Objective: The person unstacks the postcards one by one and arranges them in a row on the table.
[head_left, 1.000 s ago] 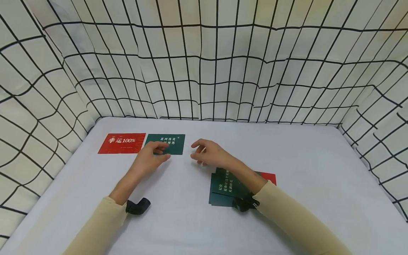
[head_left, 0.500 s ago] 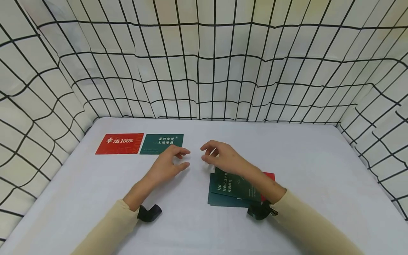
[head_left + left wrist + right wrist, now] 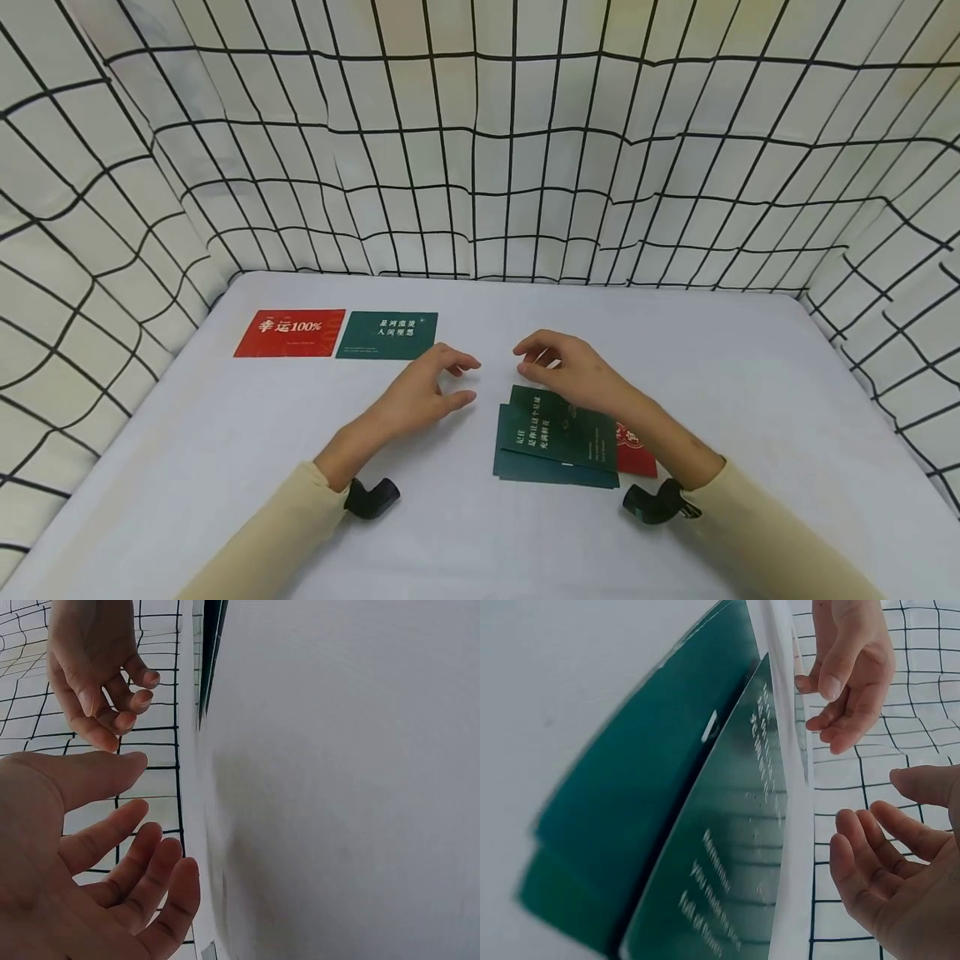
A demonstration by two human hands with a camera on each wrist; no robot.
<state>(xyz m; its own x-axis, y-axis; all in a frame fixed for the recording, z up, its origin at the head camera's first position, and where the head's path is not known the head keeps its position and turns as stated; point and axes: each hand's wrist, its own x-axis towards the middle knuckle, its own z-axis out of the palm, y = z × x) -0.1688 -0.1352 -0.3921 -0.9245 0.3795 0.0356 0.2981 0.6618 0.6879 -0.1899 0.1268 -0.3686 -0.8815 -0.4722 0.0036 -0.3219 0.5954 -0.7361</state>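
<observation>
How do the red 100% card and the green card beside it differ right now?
Main lettering: the red 100% card carries one large line, the green card two smaller lines. Place: the red 100% card lies farther left, the green card nearer the left hand. Both lie flat on the white tabletop and bear white print.

- The surface [image 3: 750, 383] is white and level.
- A red card [image 3: 288, 334], marked "100%", lies flat at far left.
- A green card [image 3: 386, 337] lies just beside it.
- Near centre lie overlapping green cards [image 3: 562, 435]; another red card [image 3: 636, 457] protrudes at their right.
</observation>
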